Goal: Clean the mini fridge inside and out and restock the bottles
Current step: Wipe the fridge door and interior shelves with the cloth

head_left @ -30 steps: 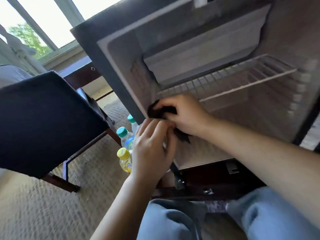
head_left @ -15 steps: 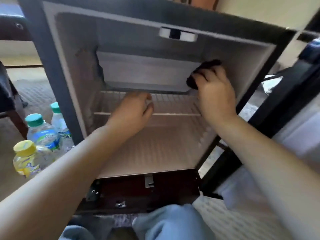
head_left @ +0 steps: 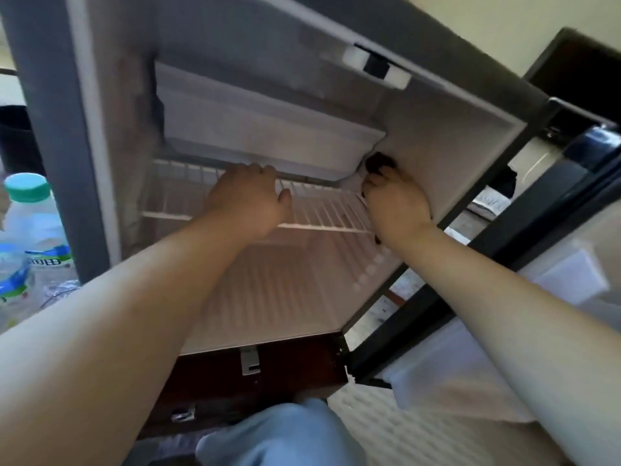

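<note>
Mini fridge point(head_left: 437, 136) interior holds wire shelf point(head_left: 322, 211) (right hand point(head_left: 396, 200) grips cloth point(head_left: 378, 162)).

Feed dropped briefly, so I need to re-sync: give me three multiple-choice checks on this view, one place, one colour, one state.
1. Where is the dark cloth? A) on the floor B) against the right inner wall, in the right hand C) on the door
2. What colour is the cap of the bottle left of the fridge? A) red B) black C) green
3. The wire shelf: A) holds no bottles B) is full of bottles C) is removed
Answers: B, it shows above that hand at the wall; C, the cap is teal-green; A, no bottle stands on its wires.
</note>
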Demonstrator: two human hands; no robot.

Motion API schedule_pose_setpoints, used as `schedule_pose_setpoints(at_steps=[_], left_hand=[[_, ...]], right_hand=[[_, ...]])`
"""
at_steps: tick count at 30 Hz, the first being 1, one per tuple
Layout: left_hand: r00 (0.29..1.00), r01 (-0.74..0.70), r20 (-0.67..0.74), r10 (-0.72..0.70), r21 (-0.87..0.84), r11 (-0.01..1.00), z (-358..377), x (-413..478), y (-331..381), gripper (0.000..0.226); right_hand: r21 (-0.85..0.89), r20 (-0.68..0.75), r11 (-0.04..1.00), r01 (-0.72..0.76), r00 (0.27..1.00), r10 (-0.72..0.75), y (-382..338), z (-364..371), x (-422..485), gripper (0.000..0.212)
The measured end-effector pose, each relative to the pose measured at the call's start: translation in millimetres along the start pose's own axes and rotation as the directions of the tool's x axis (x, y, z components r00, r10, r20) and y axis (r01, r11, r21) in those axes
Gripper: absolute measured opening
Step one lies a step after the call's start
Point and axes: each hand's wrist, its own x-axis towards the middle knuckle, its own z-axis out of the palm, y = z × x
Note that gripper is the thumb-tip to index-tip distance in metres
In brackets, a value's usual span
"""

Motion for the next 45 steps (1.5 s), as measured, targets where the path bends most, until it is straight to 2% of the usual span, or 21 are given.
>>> schedule_pose_setpoints(at_steps=[1, 5, 7, 8, 11, 13, 16, 19, 22, 24, 26, 30, 33, 36, 38, 40, 41, 42, 43, 45], left_hand=[[1.000, -0.001, -0.007, 0.001, -0.001, 1.000, -0.2, -0.3, 0.1, 0.047], [1.000, -0.021, -0.014, 0.021, -0.011, 1.000, -1.5, -1.5, 0.3, 0.045], [0.999, -0.036, -0.023, 0.036, -0.007, 0.999, -2.2, -0.8, 0.6, 0.045], [0.999, -0.040, -0.026, 0.040, -0.004, 0.999, -2.4, -0.8, 0.2, 0.045], [0.998, -0.046, -0.045, 0.046, 0.000, 0.999, -3.2, -0.8, -1.5, 0.043], [0.996, -0.053, -0.067, 0.052, -0.005, 0.999, -2.7, -2.0, -1.6, 0.041], [0.996, -0.054, -0.071, 0.053, -0.012, 0.998, -2.8, -3.3, 0.0, 0.040], [0.998, -0.044, -0.055, 0.043, -0.010, 0.999, -4.0, -2.1, 1.2, 0.041], [0.998, -0.048, -0.048, 0.047, -0.015, 0.999, -3.8, -1.0, -1.3, 0.041], [0.997, -0.059, -0.051, 0.057, -0.034, 0.998, -2.3, -0.9, -1.2, 0.041], [0.996, -0.050, -0.073, 0.047, -0.043, 0.998, -0.4, 0.4, -2.1, 0.039], [0.989, -0.056, -0.137, 0.048, -0.056, 0.997, 4.0, 2.6, -2.6, 0.036], [0.990, -0.056, -0.135, 0.048, -0.057, 0.997, 3.9, 1.5, -2.6, 0.037], [0.992, -0.065, -0.112, 0.057, -0.069, 0.996, 4.1, 1.7, -4.7, 0.039], [0.994, -0.064, -0.088, 0.057, -0.075, 0.995, 2.7, 1.2, -5.9, 0.040], [0.996, -0.059, -0.065, 0.054, -0.078, 0.995, 0.6, 0.8, -6.5, 0.041], [0.997, -0.057, -0.051, 0.053, -0.082, 0.995, -0.1, 0.4, -6.3, 0.041], [0.998, -0.059, -0.036, 0.056, -0.087, 0.994, -1.1, 0.3, -6.7, 0.042], [0.998, -0.063, -0.023, 0.061, -0.094, 0.994, -1.9, -0.1, -7.3, 0.042], [0.998, -0.065, -0.012, 0.064, -0.099, 0.993, -3.2, -1.0, -8.3, 0.042]], right_hand=[[-0.052, -0.066, 0.999, 0.007, 0.998, -0.011, 8.6, -6.8, 0.6, 0.021], [-0.131, -0.208, 0.973, -0.190, 0.965, 0.160, 41.1, -33.6, 13.3, 0.041], [-0.167, -0.147, 0.960, -0.224, 0.969, 0.201, 39.7, -37.8, 20.2, 0.055], [-0.196, -0.109, 0.963, -0.183, 0.980, 0.164, 35.7, -32.8, 21.0, 0.058], [-0.215, 0.082, 0.975, 0.055, 0.996, -0.038, 13.3, -5.7, -5.0, 0.046], [-0.232, 0.132, 0.967, 0.109, 0.988, -0.079, 12.5, -1.0, -24.3, 0.050], [-0.256, 0.012, 0.960, 0.115, 0.993, -0.116, 24.8, -18.2, -34.7, 0.043], [-0.336, -0.067, 0.942, -0.028, 0.998, 0.006, 49.3, -45.8, -23.6, 0.044], [-0.387, -0.098, 0.916, -0.103, 0.993, 0.070, 52.1, -58.2, -6.2, 0.048], [-0.458, -0.070, 0.878, -0.143, 0.990, 0.125, 46.8, -58.0, 4.4, 0.052], [-0.455, -0.024, 0.874, -0.170, 0.984, 0.178, 43.2, -45.3, 26.2, 0.051], [-0.379, 0.096, 0.919, -0.107, 0.983, 0.154, 39.2, -38.9, 71.3, 0.051], [-0.293, 0.156, 0.949, -0.119, 0.973, 0.171, 37.5, -38.2, 87.0, 0.048], [-0.323, 0.216, 0.938, -0.125, 0.955, 0.202, 35.3, -48.3, 72.6, 0.049], [-0.318, 0.160, 0.940, -0.123, 0.970, 0.181, 39.0, -53.4, 43.5, 0.049], [-0.359, -0.026, 0.926, -0.118, 0.993, 0.117, 47.9, -56.8, 9.1, 0.047], [-0.380, -0.066, 0.919, -0.110, 0.994, 0.091, 50.7, -60.4, -6.5, 0.049], [-0.383, -0.072, 0.920, -0.081, 0.996, 0.058, 53.2, -60.0, -18.3, 0.052], [-0.384, -0.008, 0.922, -0.060, 0.998, 0.062, 53.4, -59.9, -24.5, 0.055], [-0.441, 0.011, 0.894, -0.075, 0.996, 0.089, 46.2, -61.0, -27.0, 0.055]])
